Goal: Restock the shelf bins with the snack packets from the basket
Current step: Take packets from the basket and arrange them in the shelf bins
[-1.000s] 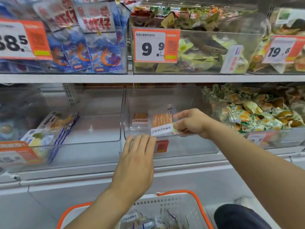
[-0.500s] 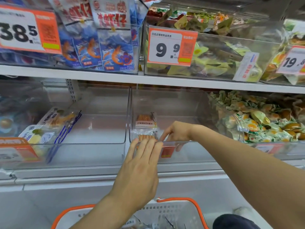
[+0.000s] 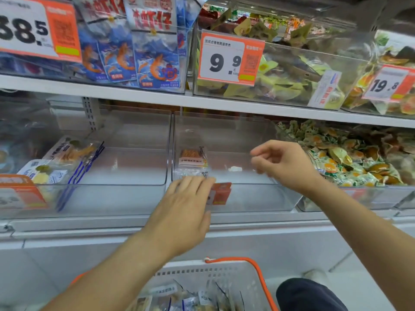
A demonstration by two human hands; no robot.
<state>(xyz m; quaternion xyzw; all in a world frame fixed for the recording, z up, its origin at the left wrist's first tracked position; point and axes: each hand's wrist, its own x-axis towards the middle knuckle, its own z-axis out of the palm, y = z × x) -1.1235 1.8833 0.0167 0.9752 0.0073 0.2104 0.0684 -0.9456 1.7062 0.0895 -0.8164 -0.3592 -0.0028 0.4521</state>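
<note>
A left hand [image 3: 186, 212] with straight fingers steadies the clear bin [image 3: 247, 198] holding snack packets [image 3: 193, 161], while the empty right hand [image 3: 283, 163] hovers, fingers loosely curled, above the basket [image 3: 224, 277].

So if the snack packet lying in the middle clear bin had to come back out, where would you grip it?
Probably by the far, orange-printed end of the snack packet, pinched between thumb and fingers from above through the open top of the middle bin. It lies flat on the floor at the bin's front left; the left hand covers its near edge and the front wall blocks a frontal approach.
</note>
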